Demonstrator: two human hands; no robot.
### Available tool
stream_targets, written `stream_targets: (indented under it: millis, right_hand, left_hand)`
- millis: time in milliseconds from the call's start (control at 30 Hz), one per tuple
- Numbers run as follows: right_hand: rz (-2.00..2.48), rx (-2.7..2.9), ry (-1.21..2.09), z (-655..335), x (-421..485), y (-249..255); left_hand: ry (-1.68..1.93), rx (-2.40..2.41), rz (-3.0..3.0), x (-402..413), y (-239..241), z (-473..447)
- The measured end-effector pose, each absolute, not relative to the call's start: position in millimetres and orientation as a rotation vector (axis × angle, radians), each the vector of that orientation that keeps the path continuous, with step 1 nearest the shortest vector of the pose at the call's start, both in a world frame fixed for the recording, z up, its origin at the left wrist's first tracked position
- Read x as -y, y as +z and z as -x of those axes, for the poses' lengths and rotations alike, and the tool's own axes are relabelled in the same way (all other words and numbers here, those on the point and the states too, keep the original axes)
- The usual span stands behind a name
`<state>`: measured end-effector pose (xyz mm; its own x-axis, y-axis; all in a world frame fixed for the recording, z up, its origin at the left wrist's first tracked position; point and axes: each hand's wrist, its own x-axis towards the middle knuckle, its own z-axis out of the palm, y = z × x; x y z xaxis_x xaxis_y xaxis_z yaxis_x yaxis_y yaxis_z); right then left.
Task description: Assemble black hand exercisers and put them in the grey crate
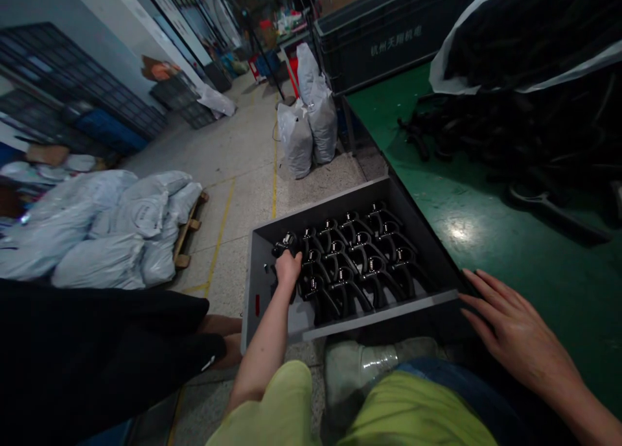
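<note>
Rows of black hand grip strengtheners [362,242] with silver springs lie in a grey crate [376,317]. My left hand [288,268] reaches into the crate's left side, its fingers closed around another black hand grip strengthener [287,244]. Part of that one is hidden behind the hand. My right hand [522,332] is spread with fingers apart, at the green tabletop's edge near the crate's right corner. It holds nothing.
Black parts [525,135] are heaped on the green table [466,219] beside a white bag [440,76]. A large dark bin [398,44] stands behind. White sacks [311,118] stand beyond the crate; more sacks [116,225] lie on a pallet. A person in dark clothes [107,355] is at the left.
</note>
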<state>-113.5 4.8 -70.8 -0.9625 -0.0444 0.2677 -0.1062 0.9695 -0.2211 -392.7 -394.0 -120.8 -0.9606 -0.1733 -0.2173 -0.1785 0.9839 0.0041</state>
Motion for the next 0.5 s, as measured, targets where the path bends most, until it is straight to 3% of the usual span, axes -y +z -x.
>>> stream_targets:
  millis: [167, 500]
  right_hand:
    - [-0.099, 2.868, 0.337, 112.5, -5.6, -73.1]
    - [-0.07, 2.876, 0.364, 112.5, -4.3, -69.7]
  left_hand:
    - [0.058, -2.757, 0.582, 428.7, -144.9, 371.8]
    - [0.132, -2.6, 0.755, 424.7, -189.4, 385.0]
